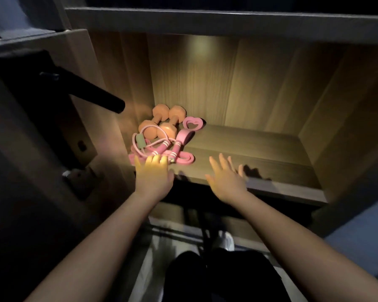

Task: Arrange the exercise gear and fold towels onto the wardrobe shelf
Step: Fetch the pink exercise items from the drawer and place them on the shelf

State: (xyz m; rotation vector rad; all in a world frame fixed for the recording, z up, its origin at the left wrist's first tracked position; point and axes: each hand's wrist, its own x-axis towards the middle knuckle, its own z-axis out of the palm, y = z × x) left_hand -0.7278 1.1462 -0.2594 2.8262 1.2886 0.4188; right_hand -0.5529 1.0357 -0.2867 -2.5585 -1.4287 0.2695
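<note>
I count two orange dumbbells (167,131) far left on one shelf (249,149), one pink heart-shaped ring (200,124) right of them, one pink skipping rope (178,144) with two handles (159,147) nearer, and two hands: left hand (153,173), right hand (226,177).

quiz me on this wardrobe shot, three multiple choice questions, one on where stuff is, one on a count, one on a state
1. Where on the shelf does the pink skipping rope lie?
A. left end
B. right end
C. middle

2. How many orange dumbbells are there?
A. one
B. two
C. four

3. How is the right hand?
A. gripping a dumbbell
B. clenched in a fist
C. open, fingers spread, holding nothing

Answers:
1 A: the rope is bunched at the far left, in front of the dumbbells.
2 B: four orange heads show, joined in pairs.
3 C: its fingers are straight above the shelf's front edge, with nothing in them.
</note>
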